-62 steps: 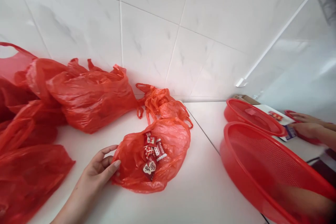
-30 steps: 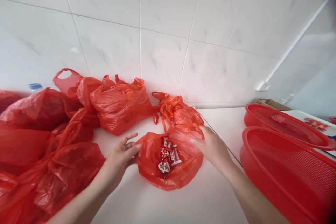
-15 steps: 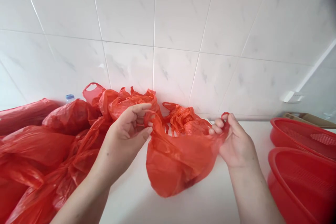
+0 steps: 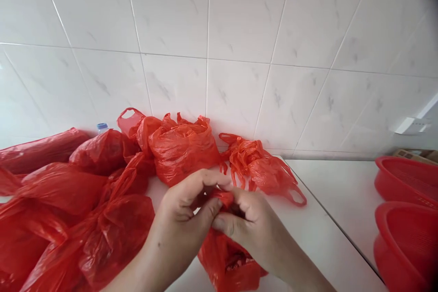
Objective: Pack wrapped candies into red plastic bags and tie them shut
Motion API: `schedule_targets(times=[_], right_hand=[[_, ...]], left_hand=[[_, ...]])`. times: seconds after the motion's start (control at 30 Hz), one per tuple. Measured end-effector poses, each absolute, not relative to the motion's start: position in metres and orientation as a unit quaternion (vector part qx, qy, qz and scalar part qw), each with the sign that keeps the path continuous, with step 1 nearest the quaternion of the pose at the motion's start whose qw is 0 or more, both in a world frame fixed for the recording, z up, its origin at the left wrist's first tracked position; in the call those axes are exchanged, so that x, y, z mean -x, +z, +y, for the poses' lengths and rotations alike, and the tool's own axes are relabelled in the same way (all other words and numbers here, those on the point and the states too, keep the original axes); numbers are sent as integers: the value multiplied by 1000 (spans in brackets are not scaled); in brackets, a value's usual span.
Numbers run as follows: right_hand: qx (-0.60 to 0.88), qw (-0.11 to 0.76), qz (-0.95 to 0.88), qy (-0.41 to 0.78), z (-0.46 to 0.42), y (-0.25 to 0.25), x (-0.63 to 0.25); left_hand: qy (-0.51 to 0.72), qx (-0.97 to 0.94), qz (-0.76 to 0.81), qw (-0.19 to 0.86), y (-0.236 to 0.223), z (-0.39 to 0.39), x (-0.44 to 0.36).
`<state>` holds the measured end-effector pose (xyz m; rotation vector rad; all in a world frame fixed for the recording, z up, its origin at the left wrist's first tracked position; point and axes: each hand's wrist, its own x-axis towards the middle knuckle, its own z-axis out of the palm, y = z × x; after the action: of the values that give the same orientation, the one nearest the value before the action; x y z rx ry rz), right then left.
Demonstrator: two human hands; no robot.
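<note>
Close together in the lower middle, my left hand (image 4: 191, 214) and my right hand (image 4: 244, 223) both pinch the gathered top of a red plastic bag (image 4: 224, 262). Thumbs and fingers of both hands press on the twisted handles, and part of that plastic is hidden behind them. Below the hands the bag hangs or rests low over the white table (image 4: 183, 278); which of the two I cannot tell. Through a gap in its side some small dark reddish contents show, too unclear to name.
Filled red bags (image 4: 65, 191) crowd the left side, and a bulky red bag (image 4: 185, 150) stands against the tiled wall (image 4: 239, 100). Crumpled red bags (image 4: 263, 164) lie right of it. Red plastic baskets (image 4: 407, 237) stand at right. A blue bottle cap (image 4: 101, 126) shows behind.
My hands have come together from a wide spread, bringing the bag's two handles to one point. The bag hangs lower and narrower. The view has turned slightly left.
</note>
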<state>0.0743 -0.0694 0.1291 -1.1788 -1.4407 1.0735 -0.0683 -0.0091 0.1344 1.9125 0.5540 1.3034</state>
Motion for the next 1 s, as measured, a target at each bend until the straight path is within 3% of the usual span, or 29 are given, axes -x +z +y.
schedule_targets(times=[0.1, 0.3, 0.43, 0.6, 0.7, 0.83, 1.0], right_hand=[[522, 497, -573, 391, -62, 127, -81], [548, 525, -529, 379, -64, 137, -90], [547, 522, -517, 401, -66, 139, -89], [480, 506, -555, 453, -65, 134, -109], [438, 470, -616, 456, -67, 132, -123], [496, 394, -661, 402, -71, 133, -128], [623, 380, -618, 291, -69, 130, -121]], left_hand=[[531, -748, 200, 344, 134, -8, 71], [458, -875, 98, 126, 126, 1, 70], [411, -898, 105, 118, 117, 3, 60], [448, -853, 184, 197, 112, 6, 57], [445, -809, 223, 311, 111, 8, 57], [372, -773, 217, 466, 110, 7, 56], [370, -769, 255, 455, 110, 4, 54]])
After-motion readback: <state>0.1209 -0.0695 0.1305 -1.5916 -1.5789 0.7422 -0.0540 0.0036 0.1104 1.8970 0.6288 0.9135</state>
